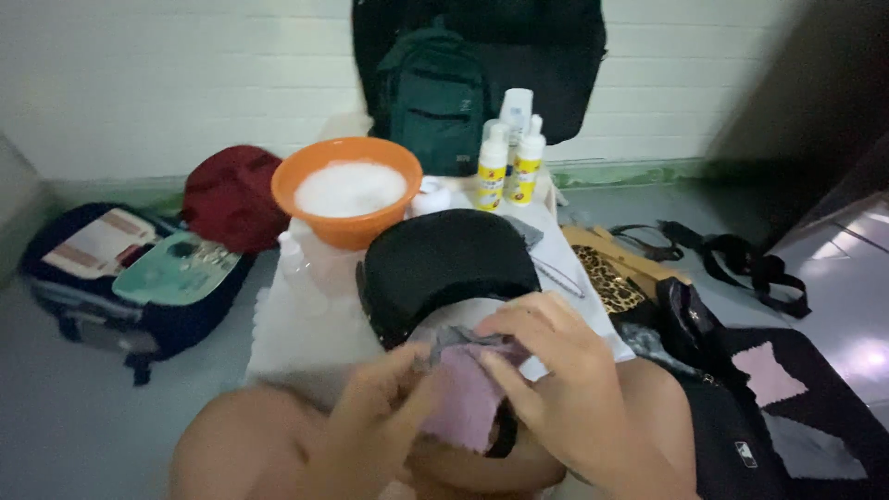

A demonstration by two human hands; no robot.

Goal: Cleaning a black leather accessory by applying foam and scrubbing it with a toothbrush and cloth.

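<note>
Your black bag (444, 264) lies on the white-covered tabletop (296, 324), just beyond both hands. The orange basin (347, 199) of foam stands farther off. Left hand (375, 417) and right hand (556, 384) pinch the pink cloth (463, 398) against the bag's near edge. Judged step: wiping. Next, press the cloth flat along that edge.

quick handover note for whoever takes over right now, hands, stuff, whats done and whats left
Left hand: pinching the near edge of the pink cloth.
Right hand: pressing the cloth against the black bag on the lap.
Behind: orange basin of foam, two yellow spray bottles.
Done: cloth is at the bag.
Left: how much is wiped can't be told.
</note>
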